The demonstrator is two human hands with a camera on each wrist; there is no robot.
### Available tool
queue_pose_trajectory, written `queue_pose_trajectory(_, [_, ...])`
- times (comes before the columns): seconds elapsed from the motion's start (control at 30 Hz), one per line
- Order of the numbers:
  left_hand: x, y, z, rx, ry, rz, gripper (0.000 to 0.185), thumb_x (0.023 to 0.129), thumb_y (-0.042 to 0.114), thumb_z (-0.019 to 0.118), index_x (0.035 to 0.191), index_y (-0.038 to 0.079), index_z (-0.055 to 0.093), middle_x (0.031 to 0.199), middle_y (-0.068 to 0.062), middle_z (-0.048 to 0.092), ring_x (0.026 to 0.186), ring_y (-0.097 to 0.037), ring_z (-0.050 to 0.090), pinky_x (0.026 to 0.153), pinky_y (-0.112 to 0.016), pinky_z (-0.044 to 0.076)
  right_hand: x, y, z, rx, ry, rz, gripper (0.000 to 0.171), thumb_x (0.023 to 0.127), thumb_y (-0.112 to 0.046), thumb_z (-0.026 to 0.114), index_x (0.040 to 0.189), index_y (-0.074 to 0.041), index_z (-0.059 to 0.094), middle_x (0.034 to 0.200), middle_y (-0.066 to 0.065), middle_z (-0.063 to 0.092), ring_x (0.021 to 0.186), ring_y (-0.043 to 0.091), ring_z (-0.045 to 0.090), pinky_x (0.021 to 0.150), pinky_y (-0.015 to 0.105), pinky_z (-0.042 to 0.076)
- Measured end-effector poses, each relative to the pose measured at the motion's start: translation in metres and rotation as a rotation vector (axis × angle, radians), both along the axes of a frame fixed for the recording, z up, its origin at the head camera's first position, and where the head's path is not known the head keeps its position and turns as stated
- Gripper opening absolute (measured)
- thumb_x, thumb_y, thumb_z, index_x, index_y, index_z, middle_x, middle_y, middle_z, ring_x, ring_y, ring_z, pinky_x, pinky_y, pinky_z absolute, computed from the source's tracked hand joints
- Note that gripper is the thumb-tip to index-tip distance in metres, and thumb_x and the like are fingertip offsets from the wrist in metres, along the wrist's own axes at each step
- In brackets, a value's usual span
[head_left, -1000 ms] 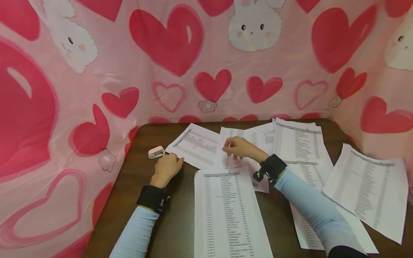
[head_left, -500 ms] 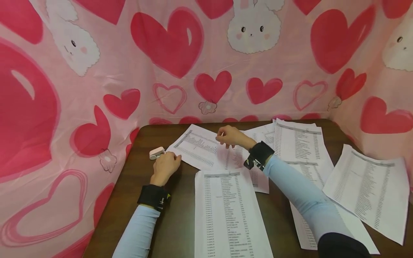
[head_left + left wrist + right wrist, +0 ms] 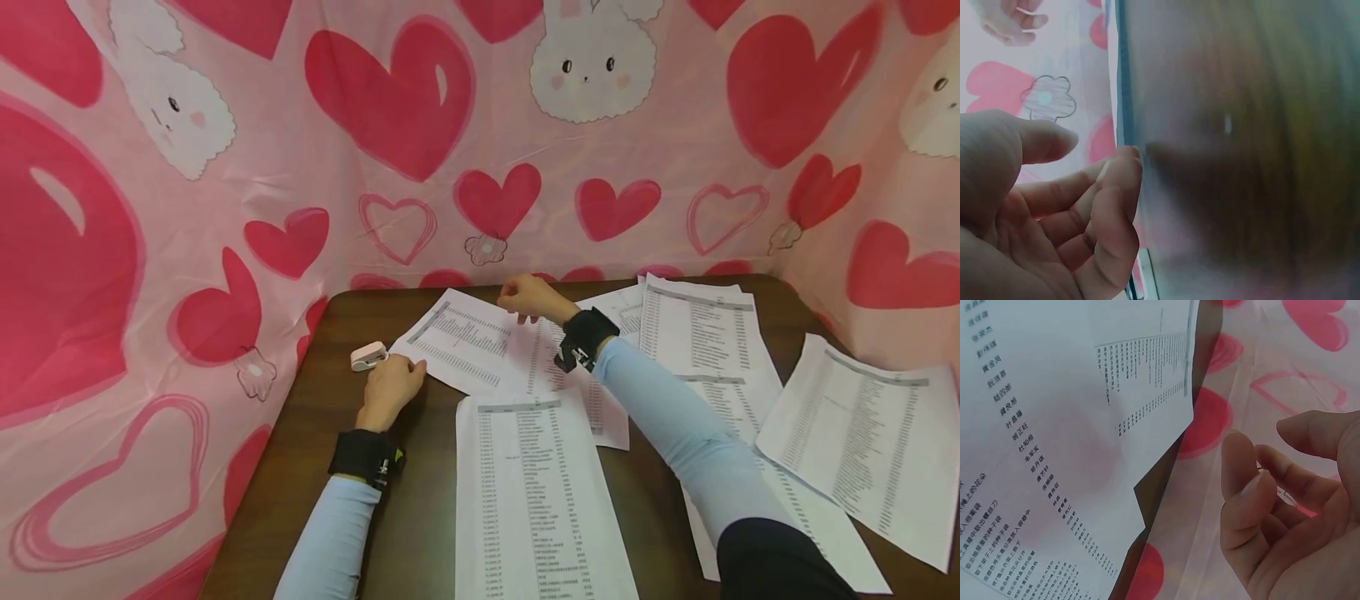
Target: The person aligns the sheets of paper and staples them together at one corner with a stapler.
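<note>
My left hand rests at the table's left side, fingers loosely bent, just below a small pale pink and white stapler-like object. In the left wrist view its thumb stands apart from the fingers, which hold nothing. A printed sheet lies slanted beside that hand. Over the far end of another printed sheet hovers my right hand. Its fingers hang loosely curled, with nothing in them, in the right wrist view. A long printed sheet lies in front of me.
Several overlapping printed sheets cover the right part of the dark brown table. One more sheet lies turned at the far right. A pink cloth with hearts and rabbits hangs behind and on both sides.
My right hand has moved away from me and slightly left, toward the table's far edge. The left hand has stayed beside the stapler-like object. The papers look unmoved.
</note>
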State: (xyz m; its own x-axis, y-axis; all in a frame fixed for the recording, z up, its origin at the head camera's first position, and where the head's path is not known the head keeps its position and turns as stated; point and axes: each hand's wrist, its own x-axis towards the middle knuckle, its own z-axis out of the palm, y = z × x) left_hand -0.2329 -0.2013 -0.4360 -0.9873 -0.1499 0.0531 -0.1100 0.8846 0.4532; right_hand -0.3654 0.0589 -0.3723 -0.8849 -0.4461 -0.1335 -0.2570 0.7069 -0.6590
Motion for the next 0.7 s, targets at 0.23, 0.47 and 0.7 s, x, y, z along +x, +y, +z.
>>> queue_pose_trajectory(0.23, [-0.001,0.001,-0.002,0.031,-0.041,-0.011,0.038,0.095,0.036,0.055,0.076,0.005,0.068,0.073,-0.011,0.064,0.066,-0.026,0.059,0.055,-0.036,0.043,-0.015,-0.005,-0.004,0.024,0.011,-0.009,0.024,0.096,-0.024,0.058,0.108,-0.004,0.062,0.101,0.018,0.067,0.078,0.035,0.069,0.056,0.031,0.052])
queue_pose_trajectory(0.47, [-0.009,0.002,0.003,0.098,-0.131,-0.01,0.04,0.096,0.036,0.054,0.071,0.006,0.065,0.058,-0.006,0.062,0.049,-0.02,0.059,0.045,-0.03,0.042,-0.035,-0.006,-0.013,0.034,-0.033,-0.054,0.025,0.096,-0.026,0.058,0.11,-0.006,0.061,0.095,0.016,0.066,0.072,0.026,0.066,0.055,0.028,0.048])
queue_pose_trajectory(0.7, [-0.016,-0.001,0.011,0.172,-0.234,0.007,0.037,0.096,0.034,0.053,0.079,0.003,0.065,0.062,-0.007,0.064,0.049,-0.018,0.061,0.044,-0.028,0.049,-0.046,-0.016,-0.027,0.029,-0.044,-0.09,0.023,0.093,-0.022,0.061,0.106,-0.003,0.064,0.092,0.017,0.067,0.065,0.024,0.064,0.055,0.03,0.051])
